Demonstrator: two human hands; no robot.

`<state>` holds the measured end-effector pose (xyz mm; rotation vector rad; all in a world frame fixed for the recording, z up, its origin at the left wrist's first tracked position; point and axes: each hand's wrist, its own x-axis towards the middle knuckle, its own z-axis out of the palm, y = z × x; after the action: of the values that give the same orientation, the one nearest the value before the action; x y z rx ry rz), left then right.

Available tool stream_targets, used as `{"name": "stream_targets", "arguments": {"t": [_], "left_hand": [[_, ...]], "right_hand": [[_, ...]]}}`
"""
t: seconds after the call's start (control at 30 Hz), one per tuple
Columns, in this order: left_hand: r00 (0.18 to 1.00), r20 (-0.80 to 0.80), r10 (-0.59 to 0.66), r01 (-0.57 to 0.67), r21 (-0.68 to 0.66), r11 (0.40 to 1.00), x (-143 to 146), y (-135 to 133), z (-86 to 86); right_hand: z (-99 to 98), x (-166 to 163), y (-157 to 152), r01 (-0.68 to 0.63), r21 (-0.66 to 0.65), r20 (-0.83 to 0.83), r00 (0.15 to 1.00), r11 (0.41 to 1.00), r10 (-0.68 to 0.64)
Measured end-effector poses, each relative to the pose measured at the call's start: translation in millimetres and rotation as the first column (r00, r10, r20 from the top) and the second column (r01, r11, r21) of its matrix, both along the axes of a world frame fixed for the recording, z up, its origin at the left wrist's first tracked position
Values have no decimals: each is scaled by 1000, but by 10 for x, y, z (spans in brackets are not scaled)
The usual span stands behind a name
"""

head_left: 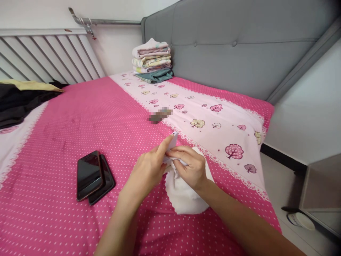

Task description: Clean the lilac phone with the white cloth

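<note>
My left hand point(149, 167) grips a small white phone-like device point(173, 139), with the index finger laid along its edge. My right hand point(190, 167) is closed on a white cloth point(183, 195) and presses it against the device. The cloth hangs down onto the pink dotted bedsheet point(80, 117) below both hands. Much of the device is hidden by my fingers.
Two dark phones point(93, 176) lie overlapped on the sheet left of my hands. A small blurred object point(159, 115) lies farther up the bed. Folded cloths point(153, 60) are stacked by the grey headboard point(226, 42). Dark clothing point(21, 101) lies at far left. The bed's edge drops to the floor on the right.
</note>
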<state>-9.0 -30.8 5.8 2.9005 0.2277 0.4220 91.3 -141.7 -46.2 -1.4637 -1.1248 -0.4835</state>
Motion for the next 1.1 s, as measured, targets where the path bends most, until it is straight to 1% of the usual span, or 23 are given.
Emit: {"name": "stream_targets", "arguments": {"t": [0.2,0.3,0.43,0.53,0.7,0.77,0.97,1.1], "left_hand": [[999,1,33,-33,10,999,2,46,11],[999,-2,34,-34,6,999,5,49,22],[999,-22,42,-42,1,999,6,47,32],[999,-8,34,-34,-5,999,4,56,31],[999,7,32,-31,-15,999,6,63,24],[999,-8,35,-35,-21,999,10,58,26],[998,-32,51,-51,-12,999,14,43,31],[999,-22,42,-41,14,999,4,35,17]], "right_hand": [[-70,-31,29,-53,-141,2,999,989,54],[-93,-29,28,-58,-176,-10,998,983,57],[-91,-42,24,-92,-163,-25,996,982,89],[-75,-56,21,-113,-143,-39,993,983,109],[-32,-36,24,-59,-78,-103,993,995,51],[-20,-25,27,-59,-60,-135,990,996,50],[-38,-33,32,-124,-59,-291,951,991,101],[-48,-37,33,-165,-56,-324,936,985,138]]}}
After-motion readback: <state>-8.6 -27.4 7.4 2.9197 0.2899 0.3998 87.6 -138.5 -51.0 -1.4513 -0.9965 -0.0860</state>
